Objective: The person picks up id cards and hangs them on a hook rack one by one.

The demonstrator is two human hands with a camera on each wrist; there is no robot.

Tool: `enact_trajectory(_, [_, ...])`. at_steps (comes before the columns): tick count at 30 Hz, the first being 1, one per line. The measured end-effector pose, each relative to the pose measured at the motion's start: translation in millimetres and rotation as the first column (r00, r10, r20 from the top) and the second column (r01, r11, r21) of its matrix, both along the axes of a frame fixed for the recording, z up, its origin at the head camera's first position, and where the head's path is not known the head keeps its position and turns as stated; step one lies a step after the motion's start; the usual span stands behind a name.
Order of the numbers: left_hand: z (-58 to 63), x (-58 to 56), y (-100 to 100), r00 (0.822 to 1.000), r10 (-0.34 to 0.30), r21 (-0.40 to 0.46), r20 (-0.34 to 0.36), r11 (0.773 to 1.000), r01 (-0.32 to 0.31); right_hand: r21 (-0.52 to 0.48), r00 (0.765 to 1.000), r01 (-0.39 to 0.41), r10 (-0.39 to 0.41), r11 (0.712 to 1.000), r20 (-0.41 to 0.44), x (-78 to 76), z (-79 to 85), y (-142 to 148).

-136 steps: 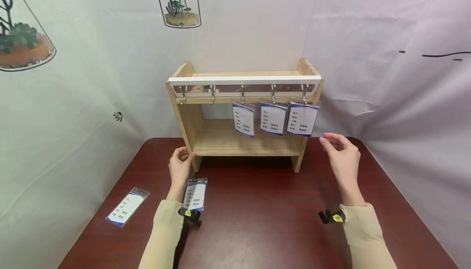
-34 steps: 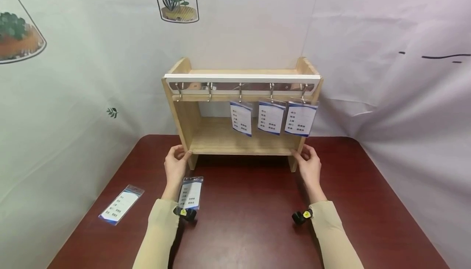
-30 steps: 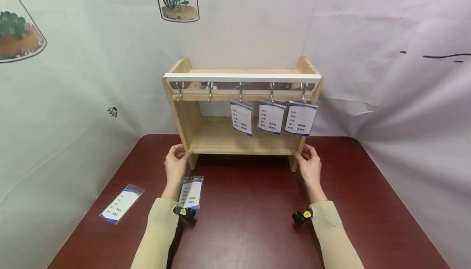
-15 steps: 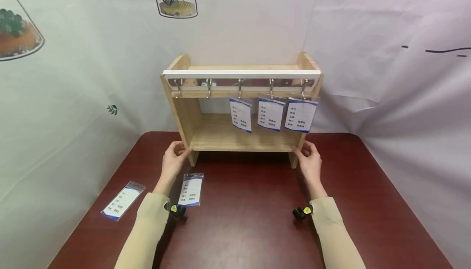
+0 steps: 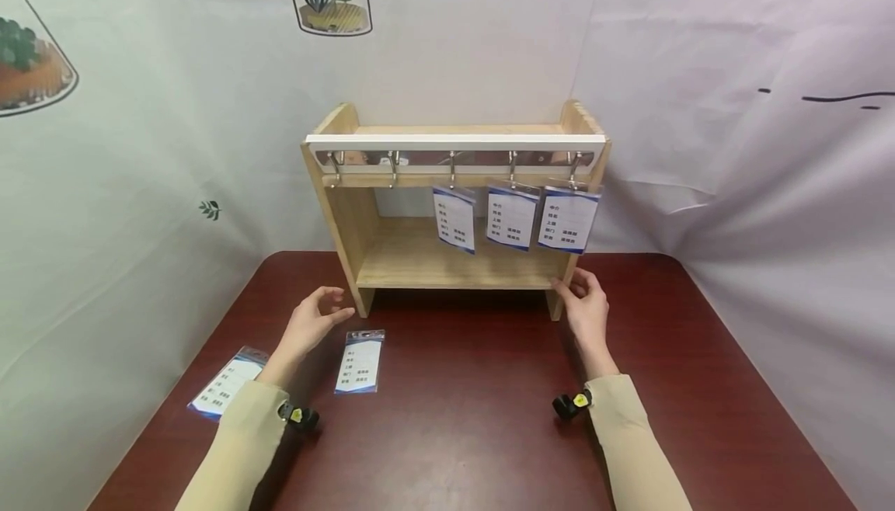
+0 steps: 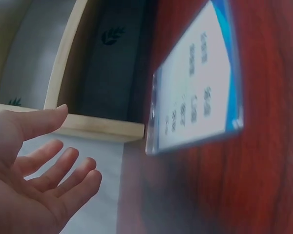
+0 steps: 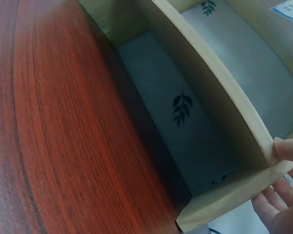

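A small wooden shelf [image 5: 405,262] stands at the back of the table. My right hand [image 5: 589,317] pinches its right side panel near the bottom; the right wrist view has the thumb and fingers [image 7: 268,207] on either side of the wood. My left hand [image 5: 308,326] is off the left side panel, fingers spread and holding nothing, just left of its foot. In the left wrist view, a gap shows beyond a badge on the table [image 6: 195,87]. Three clear-sleeved name badges, left [image 5: 454,220], middle [image 5: 513,217] and right [image 5: 569,220], hang from the shelf's hooks.
A white rail [image 5: 419,142] with several metal hooks runs along the shelf's top front; its two left hooks [image 5: 392,169] carry nothing. Another badge [image 5: 222,388] lies at the table's left, partly behind my left sleeve. White cloth [image 5: 475,37] surrounds the dark red table [image 5: 454,418].
My right hand has come in from beside the shelf and taken hold of its right panel. My left hand has let go of the left panel and moved left and toward me.
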State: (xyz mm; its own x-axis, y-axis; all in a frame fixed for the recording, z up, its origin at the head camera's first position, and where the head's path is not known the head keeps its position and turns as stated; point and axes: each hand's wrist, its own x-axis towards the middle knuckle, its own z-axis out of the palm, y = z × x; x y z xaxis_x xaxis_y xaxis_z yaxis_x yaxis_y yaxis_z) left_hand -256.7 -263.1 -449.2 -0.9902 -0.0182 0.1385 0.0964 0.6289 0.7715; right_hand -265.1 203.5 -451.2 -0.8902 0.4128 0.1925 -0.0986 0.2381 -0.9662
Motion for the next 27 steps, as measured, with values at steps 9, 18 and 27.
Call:
enact_trajectory(9, [-4.7,3.4,-8,0.996,-0.04,-0.097,0.075,0.994,0.047,0.026,1.0,-0.003,0.003,1.0,0.004,0.1,4.2,1])
enact_trajectory(18, [-19.1,5.8,-8,0.99,-0.073,-0.149,0.124,0.985,0.092,0.006,0.999,-0.025,0.025,1.0,0.025,-2.1,3.5,1])
enact_trajectory(27, [-24.5,7.9,-9,0.984,-0.138,-0.156,0.111,0.976,0.154,-0.021,0.999,-0.034,0.035,0.999,0.026,-1.7,2.7,2])
